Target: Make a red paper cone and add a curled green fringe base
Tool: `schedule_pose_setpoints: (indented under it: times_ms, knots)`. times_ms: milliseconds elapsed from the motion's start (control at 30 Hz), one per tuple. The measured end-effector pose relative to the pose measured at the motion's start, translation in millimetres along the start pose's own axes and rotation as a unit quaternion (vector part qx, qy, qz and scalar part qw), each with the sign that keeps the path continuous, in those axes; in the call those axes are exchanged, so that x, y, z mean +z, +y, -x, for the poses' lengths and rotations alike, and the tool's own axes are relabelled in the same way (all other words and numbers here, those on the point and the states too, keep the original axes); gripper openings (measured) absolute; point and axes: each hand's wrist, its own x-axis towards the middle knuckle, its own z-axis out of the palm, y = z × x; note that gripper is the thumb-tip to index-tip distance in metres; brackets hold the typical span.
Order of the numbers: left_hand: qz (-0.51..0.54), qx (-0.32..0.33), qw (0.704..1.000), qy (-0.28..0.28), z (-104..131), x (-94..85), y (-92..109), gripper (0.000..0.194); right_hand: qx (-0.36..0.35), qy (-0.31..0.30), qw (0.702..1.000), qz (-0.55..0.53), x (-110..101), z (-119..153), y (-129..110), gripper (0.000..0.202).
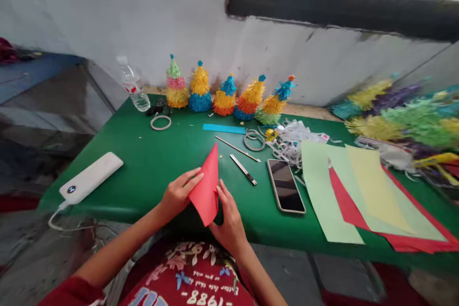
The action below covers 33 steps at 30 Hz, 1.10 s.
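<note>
Red printed shirt [201,277] fabric sits nearest, just below a red paper cone [206,189] held at the near edge of the green counter [143,167], its tip pointing away. Two hands grip the cone: the left hand [179,193] pinches its left side, the right hand [229,217] its right. Right of the cone lie a utility knife [244,170] and, farther out, a smartphone [286,186]. Beyond the cone are a blue paper strip [224,128] and five fringed paper cones [224,100]; well left, a white power bank [93,177].
</note>
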Motion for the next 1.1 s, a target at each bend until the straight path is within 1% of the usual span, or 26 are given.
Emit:
schedule_pose_setpoints:
  times_ms: [100, 167, 233, 267, 333, 400, 500, 600, 667, 800, 867, 967, 1033, 1100]
  knots:
    - [0.023, -0.077, 0.997, 0.017, -1.4, 2.0, 17.7, 0.047, 0.009, 0.047, 0.999, 0.010, 9.4, -5.1, -4.9, 0.069]
    - [0.049, -0.105, 0.993, 0.002, 0.3, 2.6, 21.7, 0.047, -0.001, 0.069, 0.997, 0.022, 10.4, -7.8, -2.9, 0.062]
    - [0.081, -0.103, 0.991, -0.031, 3.8, 2.1, 17.6, 0.048, -0.026, 0.076, 0.996, 0.043, 6.1, -10.0, 3.9, 0.058]
    - [0.092, -0.088, 0.990, -0.052, 5.7, 1.3, 13.1, 0.050, -0.041, 0.069, 0.995, 0.057, 2.6, -10.9, 8.6, 0.056]
    - [0.094, -0.039, 0.989, -0.104, 8.5, -1.9, 2.1, 0.052, -0.071, 0.036, 0.993, 0.088, -5.8, -12.8, 18.2, 0.053]
    - [0.062, 0.014, 0.986, -0.155, 9.1, -6.8, -8.2, 0.053, -0.093, -0.016, 0.989, 0.117, -14.2, -14.6, 25.9, 0.052]
    - [0.014, 0.080, 0.968, -0.236, 5.8, -15.8, -17.5, 0.054, -0.107, -0.094, 0.979, 0.148, -25.7, -16.7, 31.3, 0.049]
    - [-0.003, 0.114, 0.945, -0.306, 1.1, -23.7, -21.5, 0.056, -0.114, -0.149, 0.969, 0.163, -36.9, -17.5, 32.0, 0.047]
    - [0.005, 0.130, 0.934, -0.332, -1.3, -27.4, -24.4, 0.059, -0.123, -0.180, 0.962, 0.167, -44.7, -17.3, 32.8, 0.047]
    - [0.039, 0.154, 0.918, -0.363, -3.8, -33.4, -34.4, 0.064, -0.136, -0.231, 0.949, 0.168, -58.7, -14.9, 39.1, 0.053]
    - [0.052, 0.161, 0.910, -0.378, -4.3, -37.0, -39.6, 0.065, -0.144, -0.243, 0.945, 0.166, -63.9, -13.2, 43.1, 0.053]
    - [0.070, 0.162, 0.904, -0.390, -2.8, -41.8, -43.5, 0.067, -0.148, -0.244, 0.945, 0.158, -68.1, -10.3, 45.6, 0.050]
    - [0.079, 0.151, 0.908, -0.383, 0.6, -42.0, -41.9, 0.063, -0.140, -0.239, 0.950, 0.143, -66.8, -8.0, 43.6, 0.050]
    - [0.079, 0.108, 0.927, -0.350, 5.2, -37.7, -36.6, 0.048, -0.114, -0.214, 0.963, 0.114, -60.8, -6.1, 39.3, 0.044]
